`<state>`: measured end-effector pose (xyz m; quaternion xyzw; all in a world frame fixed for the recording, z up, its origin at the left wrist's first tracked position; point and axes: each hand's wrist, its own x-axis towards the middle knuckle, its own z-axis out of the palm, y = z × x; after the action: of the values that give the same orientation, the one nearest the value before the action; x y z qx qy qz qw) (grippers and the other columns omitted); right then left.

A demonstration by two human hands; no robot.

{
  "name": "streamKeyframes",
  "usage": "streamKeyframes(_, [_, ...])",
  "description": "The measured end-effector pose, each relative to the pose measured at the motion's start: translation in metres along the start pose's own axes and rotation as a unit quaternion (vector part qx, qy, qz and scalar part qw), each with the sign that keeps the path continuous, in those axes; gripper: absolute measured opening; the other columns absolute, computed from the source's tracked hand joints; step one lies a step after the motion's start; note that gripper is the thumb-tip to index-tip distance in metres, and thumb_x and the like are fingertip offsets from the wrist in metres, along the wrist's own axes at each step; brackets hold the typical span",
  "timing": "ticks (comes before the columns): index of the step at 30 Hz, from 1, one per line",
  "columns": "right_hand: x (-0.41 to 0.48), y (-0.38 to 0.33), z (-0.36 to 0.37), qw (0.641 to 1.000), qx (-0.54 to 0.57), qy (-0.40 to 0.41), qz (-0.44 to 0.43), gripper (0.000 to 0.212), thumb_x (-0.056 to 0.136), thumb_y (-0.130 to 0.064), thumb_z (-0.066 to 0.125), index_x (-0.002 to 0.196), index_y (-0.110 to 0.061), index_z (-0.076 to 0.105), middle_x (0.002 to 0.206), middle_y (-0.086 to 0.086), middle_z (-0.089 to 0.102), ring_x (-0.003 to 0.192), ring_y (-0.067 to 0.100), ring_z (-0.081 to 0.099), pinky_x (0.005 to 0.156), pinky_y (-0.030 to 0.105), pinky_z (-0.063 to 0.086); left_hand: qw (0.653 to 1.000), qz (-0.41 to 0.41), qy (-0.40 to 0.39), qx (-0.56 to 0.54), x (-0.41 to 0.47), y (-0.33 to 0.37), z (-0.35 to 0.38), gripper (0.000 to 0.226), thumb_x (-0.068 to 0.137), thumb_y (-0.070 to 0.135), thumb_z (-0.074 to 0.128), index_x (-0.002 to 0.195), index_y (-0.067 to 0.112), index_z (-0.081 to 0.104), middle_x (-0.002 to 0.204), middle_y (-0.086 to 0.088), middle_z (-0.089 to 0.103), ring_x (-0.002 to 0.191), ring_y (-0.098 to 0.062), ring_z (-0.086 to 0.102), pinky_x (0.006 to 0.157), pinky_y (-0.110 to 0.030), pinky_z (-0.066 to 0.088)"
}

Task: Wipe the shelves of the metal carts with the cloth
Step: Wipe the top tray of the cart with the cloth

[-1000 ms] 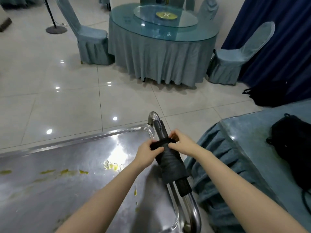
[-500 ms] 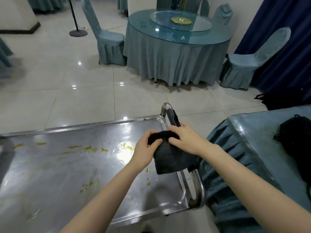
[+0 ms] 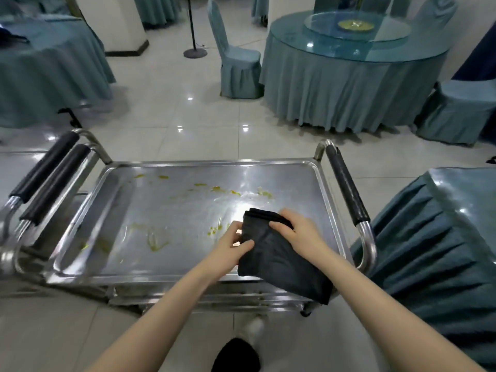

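grip: left hand [image 3: 233, 244] and right hand [image 3: 296, 230] both pinching the cloth [image 3: 279, 257]
done: nothing wiped yet imo
left: yellow smears [image 3: 158, 241] all over the shelf [image 3: 171, 210]

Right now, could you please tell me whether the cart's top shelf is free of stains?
No, yellow smears lie across the shelf, left of the cloth.
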<state>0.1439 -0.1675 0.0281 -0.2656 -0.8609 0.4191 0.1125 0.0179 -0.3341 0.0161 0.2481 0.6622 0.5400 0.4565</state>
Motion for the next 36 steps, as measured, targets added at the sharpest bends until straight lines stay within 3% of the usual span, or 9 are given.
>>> streamKeyframes(8, [0.011,-0.04,0.097,0.999,0.016,-0.019,0.023,0.017,0.092,-0.045,0.06,0.095,-0.029,0.061,0.079,-0.01,0.066,0.076,0.009,0.062,0.07,0.031,0.05,0.985,0.05,0.145,0.074,-0.036,-0.037,-0.081,0.02,0.1,0.021,0.05,0.107,0.039,0.054,0.107,0.001,0.066,0.093,-0.014,0.068,0.077,-0.03,0.057])
streamKeyframes(11, [0.022,-0.063,0.144,0.999,0.019,-0.044,0.014,0.014,0.095,-0.045,0.055,0.106,-0.036,0.057,0.087,-0.016,0.064,0.08,0.007,0.061,0.067,0.023,0.047,0.973,0.05,0.18,0.137,-0.047,-0.046,-0.131,0.025,0.098,0.024,0.053,0.103,0.049,0.052,0.103,0.008,0.066,0.093,-0.007,0.065,0.082,-0.031,0.056])
streamKeyframes(19, [0.065,-0.142,0.302,0.99,0.097,-0.057,0.083,0.005,0.098,-0.043,0.048,0.102,-0.041,0.051,0.087,-0.02,0.061,0.079,0.0,0.058,0.063,0.019,0.041,0.928,0.025,0.263,0.261,-0.057,-0.071,-0.299,0.011,0.091,0.021,0.064,0.102,0.022,0.067,0.087,0.009,0.064,0.08,-0.007,0.059,0.072,-0.016,0.044])
streamKeyframes(22, [0.089,-0.171,0.359,0.986,0.103,-0.065,0.112,0.012,0.1,-0.045,0.046,0.109,-0.039,0.05,0.093,-0.02,0.059,0.081,-0.002,0.055,0.062,0.016,0.039,0.915,0.005,0.254,0.313,-0.056,-0.079,-0.364,0.012,0.092,0.022,0.063,0.103,0.021,0.066,0.093,0.006,0.064,0.087,-0.011,0.059,0.078,-0.023,0.048])
streamKeyframes(26, [0.122,-0.201,0.419,0.987,0.049,-0.052,0.146,0.009,0.101,-0.044,0.042,0.103,-0.037,0.046,0.091,-0.01,0.06,0.081,0.014,0.059,0.066,0.032,0.048,0.899,0.011,0.225,0.375,-0.055,-0.077,-0.436,0.019,0.092,0.017,0.06,0.111,0.021,0.062,0.108,0.004,0.063,0.099,-0.013,0.06,0.089,-0.031,0.048])
streamKeyframes(28, [0.131,-0.206,0.436,0.985,-0.035,-0.045,0.166,0.018,0.101,-0.038,0.044,0.117,-0.032,0.048,0.108,-0.003,0.059,0.095,0.021,0.059,0.077,0.037,0.051,0.889,0.048,0.181,0.418,-0.054,-0.072,-0.453,0.026,0.091,0.011,0.056,0.116,0.016,0.06,0.114,0.0,0.061,0.106,-0.017,0.058,0.094,-0.034,0.046])
streamKeyframes(31, [0.134,-0.202,0.452,0.962,-0.27,0.021,0.017,0.055,0.091,-0.032,0.063,0.143,-0.023,0.046,0.142,0.013,0.046,0.118,0.033,0.052,0.096,0.044,0.045,0.833,0.176,0.115,0.512,-0.048,-0.057,-0.461,0.025,0.087,0.008,0.058,0.111,0.01,0.063,0.111,-0.005,0.062,0.108,-0.025,0.057,0.094,-0.04,0.047])
streamKeyframes(33, [0.132,-0.201,0.462,0.938,-0.323,-0.088,-0.086,0.062,0.095,-0.043,0.055,0.151,-0.024,0.036,0.157,0.011,0.031,0.14,0.033,0.036,0.113,0.049,0.03,0.792,0.226,0.148,0.548,-0.037,-0.045,-0.474,0.025,0.083,0.008,0.063,0.108,0.009,0.066,0.115,-0.008,0.064,0.119,-0.029,0.056,0.105,-0.044,0.042])
streamKeyframes(36, [0.122,-0.189,0.484,0.907,-0.349,-0.212,-0.099,0.063,0.102,-0.052,0.026,0.157,-0.027,0.01,0.164,-0.003,-0.001,0.151,0.024,0.0,0.121,0.046,0.001,0.778,0.156,0.182,0.58,-0.02,-0.038,-0.504,0.038,0.091,0.018,0.058,0.129,0.014,0.057,0.149,-0.008,0.043,0.147,-0.025,0.024,0.121,-0.044,0.015])
